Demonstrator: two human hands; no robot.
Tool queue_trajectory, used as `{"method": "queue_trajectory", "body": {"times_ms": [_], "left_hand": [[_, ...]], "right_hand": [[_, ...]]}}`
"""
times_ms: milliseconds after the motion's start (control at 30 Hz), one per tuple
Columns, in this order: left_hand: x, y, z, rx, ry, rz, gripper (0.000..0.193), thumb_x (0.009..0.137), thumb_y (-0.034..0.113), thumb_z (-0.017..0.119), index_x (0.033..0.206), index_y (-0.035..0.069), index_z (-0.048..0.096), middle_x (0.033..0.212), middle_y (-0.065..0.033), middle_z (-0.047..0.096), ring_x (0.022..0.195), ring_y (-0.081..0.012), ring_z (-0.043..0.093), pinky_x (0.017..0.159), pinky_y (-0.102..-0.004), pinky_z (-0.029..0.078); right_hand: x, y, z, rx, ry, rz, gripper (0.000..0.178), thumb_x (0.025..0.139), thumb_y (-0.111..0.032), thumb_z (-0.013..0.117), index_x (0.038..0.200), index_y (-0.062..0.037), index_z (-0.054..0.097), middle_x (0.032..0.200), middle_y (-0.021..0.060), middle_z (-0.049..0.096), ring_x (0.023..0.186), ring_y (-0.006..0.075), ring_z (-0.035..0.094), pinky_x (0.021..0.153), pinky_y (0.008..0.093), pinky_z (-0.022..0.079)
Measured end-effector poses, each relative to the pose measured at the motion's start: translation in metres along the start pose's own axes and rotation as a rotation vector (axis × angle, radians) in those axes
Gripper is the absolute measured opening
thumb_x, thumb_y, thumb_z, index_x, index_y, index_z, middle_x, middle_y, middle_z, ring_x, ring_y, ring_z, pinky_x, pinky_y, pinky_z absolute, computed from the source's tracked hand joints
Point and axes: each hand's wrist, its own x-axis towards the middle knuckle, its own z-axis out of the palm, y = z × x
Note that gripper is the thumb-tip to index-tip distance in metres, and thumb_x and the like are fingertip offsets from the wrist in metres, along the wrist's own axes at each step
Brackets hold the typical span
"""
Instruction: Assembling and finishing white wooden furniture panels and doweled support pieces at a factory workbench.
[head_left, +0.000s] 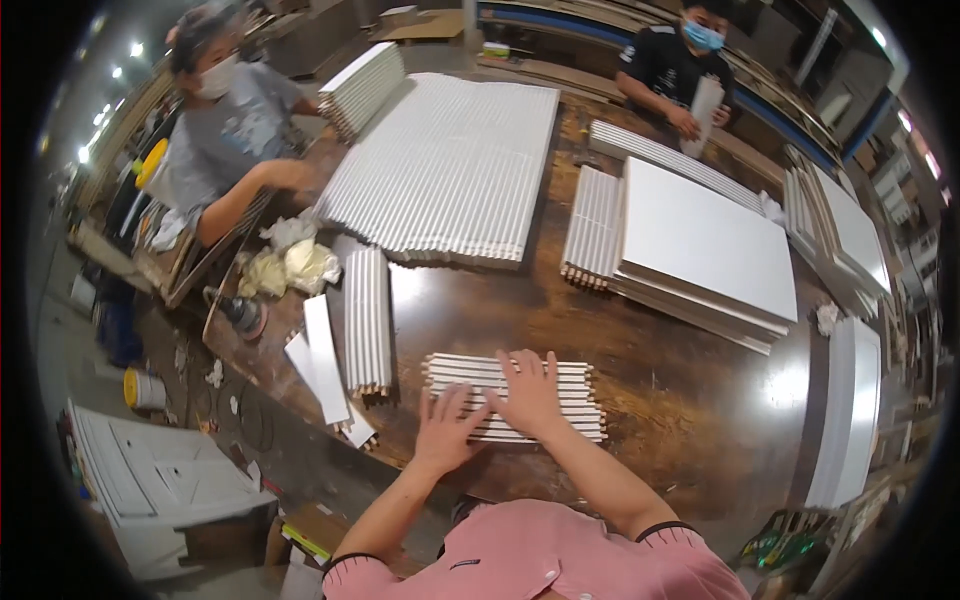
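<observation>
My left grip (450, 432) is unclenched, palm down with fingers spread over the near left part of a row of white slats (573, 392); my right grip (530, 397) is also loose and flat, its fingers reaching across the middle of the same row, the two nearly meeting at the thumbs; the slats lie side by side beneath both, their brown ends showing, on the dark, glossy surface (690, 410); just left of my left grip are loose white strips (322, 350) and a bundle of white strips (367, 315), with a dark hand tool (245, 316) and crumpled pale cloths (310, 265) farther off; well ahead of both is a broad sheet of ridged white strips (440, 165); ahead and right of my right grip stands a stack of white panels (710, 235).
</observation>
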Motion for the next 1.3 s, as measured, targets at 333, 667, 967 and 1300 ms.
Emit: {"method": "queue_trajectory", "body": {"times_ms": [333,667,967,1300], "left_hand": [[0.029,0.008,0.036,-0.180,0.011,0.025,0.085,0.067,0.039,0.093,0.143,0.024,0.058,0.161,-0.0209,0.032,0.152,-0.0486,0.022,0.120,-0.0740,0.015],[0.156,0.162,0.116,-0.289,0.034,0.180,0.085,0.078,0.039,0.084,0.153,0.022,0.047,0.166,-0.0190,0.028,0.155,-0.0444,0.021,0.121,-0.0710,0.014],[0.154,0.116,0.092,-0.540,0.118,0.297,0.064,0.090,0.036,0.075,0.145,0.012,0.054,0.158,-0.0204,0.039,0.150,-0.0403,0.031,0.121,-0.0581,0.026],[0.080,-0.048,0.066,-0.196,0.381,-0.293,0.038,0.091,0.027,0.072,0.126,0.013,0.067,0.144,-0.0082,0.057,0.141,-0.0306,0.047,0.121,-0.0536,0.030]], "right_hand": [[0.001,0.053,-0.026,0.080,-0.070,-0.023,0.069,0.092,-0.054,0.065,0.146,-0.0118,0.055,0.137,0.0114,0.060,0.134,0.0298,0.050,0.121,0.0605,0.025],[-0.031,0.236,-0.089,-0.203,0.001,0.159,0.071,0.079,-0.043,0.076,0.145,-0.0243,0.058,0.145,0.0084,0.057,0.140,0.0353,0.046,0.121,0.0682,0.017],[-0.037,0.280,-0.093,-0.107,0.083,0.262,0.067,0.083,-0.035,0.073,0.145,-0.0139,0.059,0.152,0.0204,0.050,0.142,0.0424,0.042,0.118,0.0587,0.031],[0.177,0.085,0.028,0.411,0.221,0.222,0.091,0.081,-0.047,0.082,0.154,-0.0099,0.044,0.163,0.0234,0.029,0.146,0.0474,0.033,0.119,0.0540,0.033]]}}
